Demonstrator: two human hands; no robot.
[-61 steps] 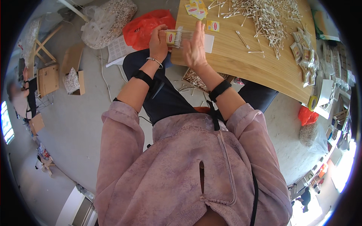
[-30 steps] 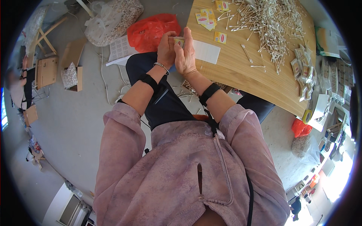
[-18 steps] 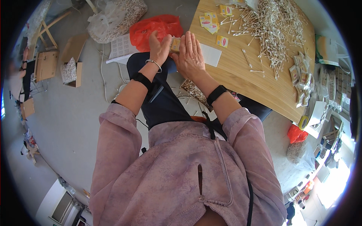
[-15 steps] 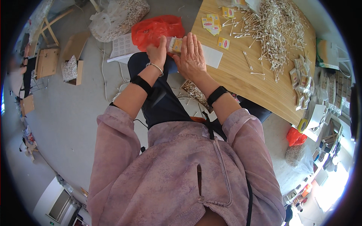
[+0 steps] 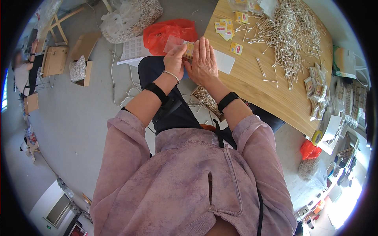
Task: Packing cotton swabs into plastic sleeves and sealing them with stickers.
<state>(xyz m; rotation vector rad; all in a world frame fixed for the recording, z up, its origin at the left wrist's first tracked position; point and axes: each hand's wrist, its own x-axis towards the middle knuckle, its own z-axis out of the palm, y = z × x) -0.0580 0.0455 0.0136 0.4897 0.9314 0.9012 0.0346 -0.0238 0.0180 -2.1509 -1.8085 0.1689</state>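
Observation:
Between my two hands at the near left edge of the table is a small packet of cotton swabs (image 5: 189,50) with a yellow card, partly hidden by my fingers. A clear plastic bag (image 5: 172,43) sticks out on its left side. My left hand (image 5: 174,62) is closed around the packet's left side, thumb on top and the other fingers mostly hidden. My right hand (image 5: 202,63) lies flat along the other side, fingers stretched out and close together, palm toward the packet. A white sheet (image 5: 223,61) shows just right of it.
A wooden table (image 5: 256,82) carries a heap of loose cotton swabs (image 5: 291,39), yellow cards (image 5: 225,28) and filled packets (image 5: 316,88). A red plastic bag (image 5: 169,31) lies beyond my left hand. Below the table edge sits a box of swabs (image 5: 206,97). A person (image 5: 21,72) is far left.
My left hand has moved right and closed in on the packet, its thumb now over the top. More of the clear bag shows, and less of the swabs. My right hand stays flat.

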